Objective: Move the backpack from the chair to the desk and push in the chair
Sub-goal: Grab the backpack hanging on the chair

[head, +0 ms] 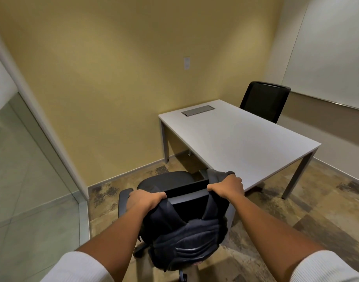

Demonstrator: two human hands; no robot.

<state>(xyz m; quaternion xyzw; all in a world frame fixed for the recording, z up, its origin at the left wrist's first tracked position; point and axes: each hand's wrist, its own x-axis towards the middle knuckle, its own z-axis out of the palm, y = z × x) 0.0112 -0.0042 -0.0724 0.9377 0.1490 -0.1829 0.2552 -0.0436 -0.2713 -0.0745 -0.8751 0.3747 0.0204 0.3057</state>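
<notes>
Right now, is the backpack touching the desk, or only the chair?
Apart. The head view shows the backpack hanging over the chair back, gripped by left hand and right hand; the desk lies beyond.

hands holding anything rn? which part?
Both hands, left and right, grip the dark padded fabric backpack at its top corners, where it hangs over the black office chair's backrest.

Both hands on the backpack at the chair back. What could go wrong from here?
1. The backpack hangs by its straps over the backrest of the near chair; lifting may snag and tip or roll the wheeled chair.
2. The desk lies forward-right, so the swinging pack may catch its near corner.
3. Left hand and right hand grip only the top, so it may sag.
</notes>
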